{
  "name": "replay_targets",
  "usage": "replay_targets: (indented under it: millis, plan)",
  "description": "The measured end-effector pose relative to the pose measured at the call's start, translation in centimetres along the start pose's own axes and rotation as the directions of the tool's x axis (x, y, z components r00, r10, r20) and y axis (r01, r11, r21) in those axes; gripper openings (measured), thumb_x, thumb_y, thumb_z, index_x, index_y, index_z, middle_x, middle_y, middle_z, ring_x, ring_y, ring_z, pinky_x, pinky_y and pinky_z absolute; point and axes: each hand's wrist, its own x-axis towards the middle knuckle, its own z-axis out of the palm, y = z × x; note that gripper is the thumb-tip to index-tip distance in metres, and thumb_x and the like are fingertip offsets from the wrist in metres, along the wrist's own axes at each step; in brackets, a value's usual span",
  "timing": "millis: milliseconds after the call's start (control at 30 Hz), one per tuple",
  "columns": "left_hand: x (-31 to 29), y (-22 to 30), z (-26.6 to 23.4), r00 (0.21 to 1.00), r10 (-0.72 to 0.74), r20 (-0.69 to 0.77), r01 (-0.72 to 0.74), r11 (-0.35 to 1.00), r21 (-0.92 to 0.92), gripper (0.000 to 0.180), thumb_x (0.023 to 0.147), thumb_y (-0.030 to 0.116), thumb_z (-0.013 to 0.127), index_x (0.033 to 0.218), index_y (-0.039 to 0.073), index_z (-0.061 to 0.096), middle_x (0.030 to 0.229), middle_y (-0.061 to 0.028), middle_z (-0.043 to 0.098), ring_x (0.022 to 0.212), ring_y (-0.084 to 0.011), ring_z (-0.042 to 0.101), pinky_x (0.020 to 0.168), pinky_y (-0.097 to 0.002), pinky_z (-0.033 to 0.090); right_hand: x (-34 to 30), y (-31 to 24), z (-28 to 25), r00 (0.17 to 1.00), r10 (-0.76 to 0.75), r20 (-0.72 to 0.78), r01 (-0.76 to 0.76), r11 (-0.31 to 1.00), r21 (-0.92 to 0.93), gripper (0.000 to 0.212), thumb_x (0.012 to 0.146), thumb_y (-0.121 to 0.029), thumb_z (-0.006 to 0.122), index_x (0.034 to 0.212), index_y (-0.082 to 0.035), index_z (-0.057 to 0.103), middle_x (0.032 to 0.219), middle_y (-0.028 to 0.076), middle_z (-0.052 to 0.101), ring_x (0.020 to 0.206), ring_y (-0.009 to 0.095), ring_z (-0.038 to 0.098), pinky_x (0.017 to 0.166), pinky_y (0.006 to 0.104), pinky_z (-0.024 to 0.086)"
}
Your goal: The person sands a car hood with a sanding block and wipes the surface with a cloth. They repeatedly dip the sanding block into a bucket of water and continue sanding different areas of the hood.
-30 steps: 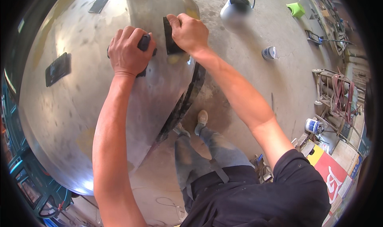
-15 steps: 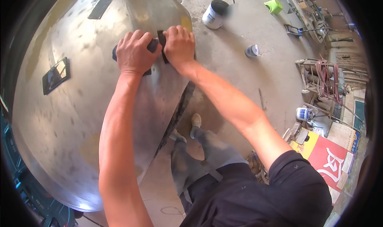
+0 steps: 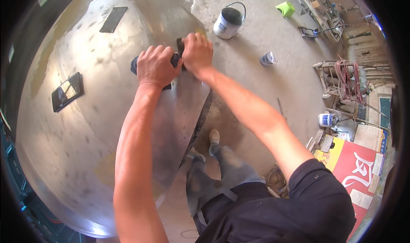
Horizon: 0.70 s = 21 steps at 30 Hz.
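A large curved bare-metal panel (image 3: 77, 136) with dark smudges fills the left side. On its right part, my left hand (image 3: 157, 68) is closed over a dark, rough, cloth-like bundle (image 3: 134, 66), whose ends show on both sides of the fingers. Close beside it, near the panel's right edge, my right hand (image 3: 197, 53) has its fingers curled against a dark flat strip (image 3: 180, 48). The palm hides most of that strip. Further up the panel lies a thin dark rectangular sheet (image 3: 114, 20). A black phone (image 3: 67, 91) rests to its lower left.
On the concrete floor stand a white bucket (image 3: 228, 23), a small can (image 3: 268, 59) and a green container (image 3: 285, 8). A metal cart with coiled hose (image 3: 349, 81), a blue-and-white tub (image 3: 326, 120) and a red-and-yellow board (image 3: 354, 160) line the right side.
The view has shifted, so the panel and phone sit lower and further right. My hands keep their holds; the left is now closer to the right hand.
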Motion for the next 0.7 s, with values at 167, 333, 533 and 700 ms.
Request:
replay_targets:
  millis: [167,333,533,700]
  plan:
    - [-0.6,-0.8,0.2,0.998,-0.018,-0.055,0.018,1.0,-0.005,0.024,0.081,0.039,0.088,0.084,0.019,0.074,0.09,0.0,0.071,0.094,-0.0272,0.072,0.082,-0.0446,0.057,-5.9,-2.6,-1.0,0.999,-0.016,0.051,0.013,0.998,0.062,0.018,0.111,-0.026,0.064,0.105,-0.008,0.065,0.109,0.014,0.069,0.104,0.038,0.067,0.089,0.0521,0.05]
    - [0.0,0.3,0.2,0.995,-0.023,-0.093,0.02,0.999,-0.034,0.022,0.08,0.037,0.086,0.083,0.019,0.073,0.089,0.0,0.071,0.093,-0.0272,0.072,0.082,-0.045,0.056,-0.1,0.2,0.3,0.998,0.067,-0.019,-0.067,0.998,0.001,0.016,0.11,-0.023,0.063,0.105,-0.008,0.064,0.107,0.013,0.068,0.104,0.039,0.067,0.09,0.0535,0.049]
    - [-0.2,0.1,-0.1,0.997,-0.042,-0.057,0.041,0.999,-0.017,0.023,0.081,0.036,0.087,0.086,0.019,0.073,0.091,0.0002,0.071,0.095,-0.0269,0.071,0.083,-0.0452,0.056,-2.5,-0.4,-0.6,0.999,-0.05,-0.005,0.05,0.998,0.043,0.012,0.109,-0.02,0.064,0.106,-0.008,0.065,0.106,0.013,0.068,0.104,0.037,0.067,0.092,0.053,0.048]
    - [-0.3,0.1,0.2,0.995,-0.035,-0.098,0.033,0.999,-0.023,0.026,0.08,0.037,0.089,0.086,0.019,0.072,0.091,0.0005,0.07,0.097,-0.0272,0.071,0.084,-0.0454,0.056,-3.6,-1.2,-1.0,1.0,0.018,-0.021,-0.019,0.999,-0.043,0.01,0.108,-0.019,0.066,0.106,-0.009,0.065,0.105,0.012,0.068,0.104,0.036,0.067,0.091,0.053,0.048]
